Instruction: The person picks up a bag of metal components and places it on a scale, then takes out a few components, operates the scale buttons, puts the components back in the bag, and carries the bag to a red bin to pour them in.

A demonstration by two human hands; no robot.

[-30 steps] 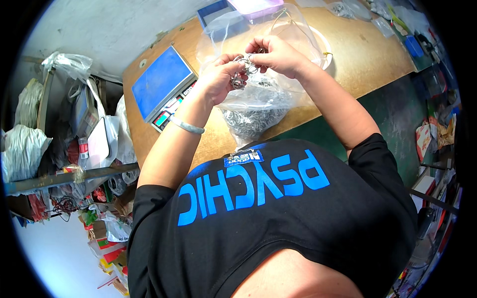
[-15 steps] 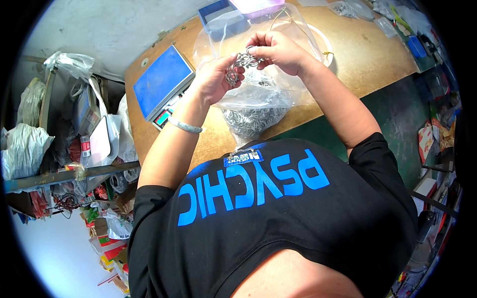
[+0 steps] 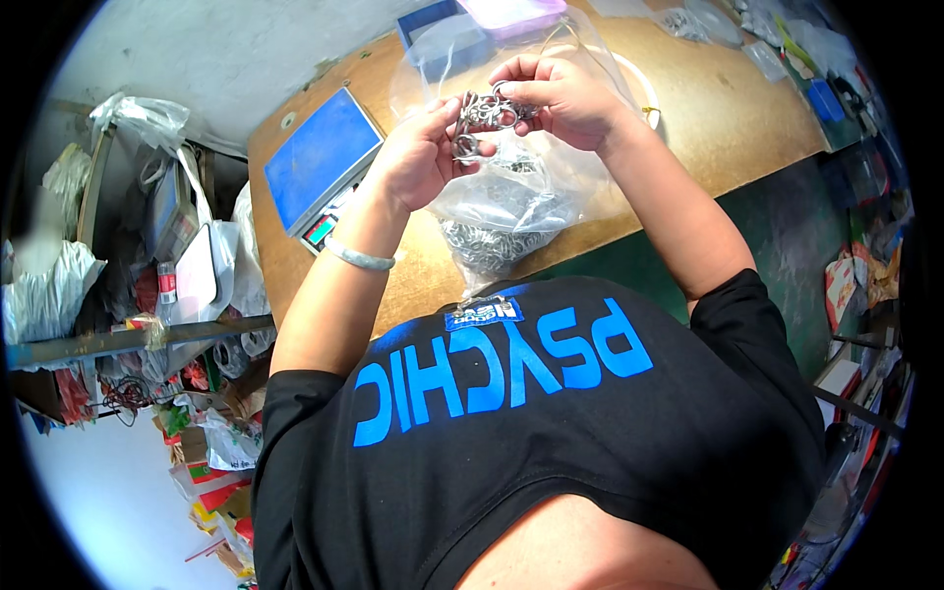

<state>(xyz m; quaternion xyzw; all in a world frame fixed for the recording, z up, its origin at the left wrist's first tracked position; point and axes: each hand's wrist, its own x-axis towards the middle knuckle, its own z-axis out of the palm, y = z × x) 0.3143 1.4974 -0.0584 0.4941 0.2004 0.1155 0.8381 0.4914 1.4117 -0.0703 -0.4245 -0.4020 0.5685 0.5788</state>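
"Silver-grey rings (image 3: 489, 113): where are they on your feed?"

"I see them bunched between the left hand (image 3: 408, 165) and the right hand (image 3: 578, 106), above the far part of the clear bag (image 3: 521, 208) on the table (image 3: 723, 118)."

"How's the grip?"

"Left is half-closed around the left end; right pinches the other, thumb against fingers."

"Why both?"

"I'd guess one alone would let the tangle sag."

"And the bag?"

"Near side, right of the blue scale (image 3: 324, 159), probably set beneath to catch strays."
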